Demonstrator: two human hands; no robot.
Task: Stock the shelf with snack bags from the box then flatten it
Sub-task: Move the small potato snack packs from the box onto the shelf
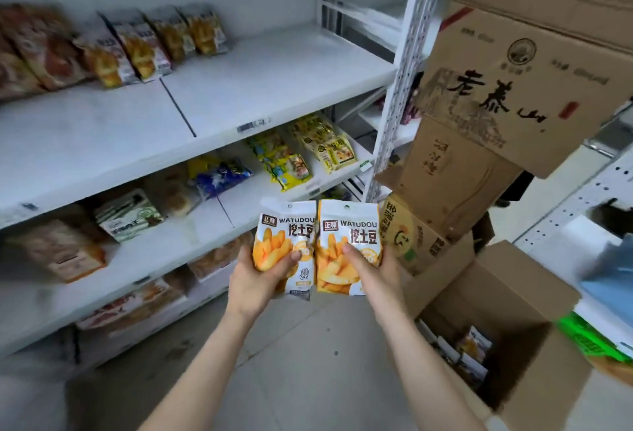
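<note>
In front of the white shelf (pixel 239 88), the person's left hand (pixel 253 280) grips one snack bag (pixel 286 225) and the right hand (pixel 373 273) grips a second bag (pixel 349 225), thumbs pressed across the fronts. The two are held upright, side by side. Low to the right, the open box (pixel 513 269) stands on the floor with more bags (pixel 474 345) inside. A row of similar bags (pixel 144 47) leans on the upper board.

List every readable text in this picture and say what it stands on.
"WATUDOU", "挖土豆": left white-and-orange snack bag, gripped by left hand.
"WATUDOU", "挖土豆": right white-and-orange snack bag, gripped by right hand.
"老泰山": stacked brown cardboard box.
Shelf price tags, other packets: blurred, unreadable.
</note>
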